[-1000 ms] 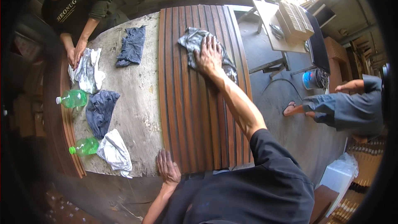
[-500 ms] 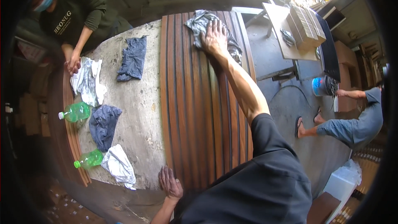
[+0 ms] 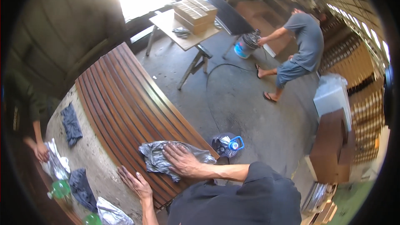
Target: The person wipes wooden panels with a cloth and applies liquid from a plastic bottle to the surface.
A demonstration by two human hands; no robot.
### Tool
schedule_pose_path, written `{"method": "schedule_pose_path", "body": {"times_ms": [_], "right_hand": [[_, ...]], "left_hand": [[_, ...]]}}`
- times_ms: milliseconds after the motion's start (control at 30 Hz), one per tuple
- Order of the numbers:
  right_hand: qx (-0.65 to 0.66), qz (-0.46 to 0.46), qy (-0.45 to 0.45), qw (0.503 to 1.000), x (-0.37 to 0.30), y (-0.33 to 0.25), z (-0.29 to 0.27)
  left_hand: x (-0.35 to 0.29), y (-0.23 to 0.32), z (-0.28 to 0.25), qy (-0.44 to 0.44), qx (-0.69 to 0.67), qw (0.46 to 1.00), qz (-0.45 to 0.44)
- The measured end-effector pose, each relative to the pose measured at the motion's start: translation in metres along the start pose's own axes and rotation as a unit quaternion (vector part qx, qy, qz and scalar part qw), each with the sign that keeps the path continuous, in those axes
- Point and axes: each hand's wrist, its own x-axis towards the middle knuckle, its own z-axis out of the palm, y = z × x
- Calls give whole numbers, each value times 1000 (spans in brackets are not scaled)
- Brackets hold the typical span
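1. The right hand [image 3: 182, 159] lies flat, fingers spread, pressing a crumpled grey cloth [image 3: 156, 158] at the near edge of the brown slatted wooden panel [image 3: 125, 100].
2. The left hand [image 3: 134, 182] rests open, holding nothing, on the panel's near corner.
3. A green plastic bottle [image 3: 60, 188] stands on the grey worktop [image 3: 89, 158]; I cannot tell its contents.

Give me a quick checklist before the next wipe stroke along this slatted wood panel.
1. Right hand flat on the grey rag: ok.
2. Rag lying on the slatted wood panel: ok.
3. Left hand bracing the panel's near edge: ok.
4. Slats ahead free of objects: ok.
5. Co-worker's hand off the panel, on a white cloth: ok.
6. Rag damp or dry: cannot tell.
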Motion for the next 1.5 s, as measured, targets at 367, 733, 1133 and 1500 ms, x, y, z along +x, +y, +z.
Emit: {"method": "schedule_pose_path", "body": {"times_ms": [367, 733, 1133, 1500], "right_hand": [[-9, 0, 76, 997, 225, 92, -9], [-109, 84, 186, 973, 532, 197, -25], [-110, 39, 143, 983, 294, 151, -17], [-51, 112, -1, 992, -59, 51, -12]], "left_hand": [[13, -8, 12, 5, 115, 991, 73], [22, 21, 0, -35, 36, 998, 42], [15, 11, 10, 14, 61, 997, 33], [13, -9, 23, 38, 43, 995, 86]]}}
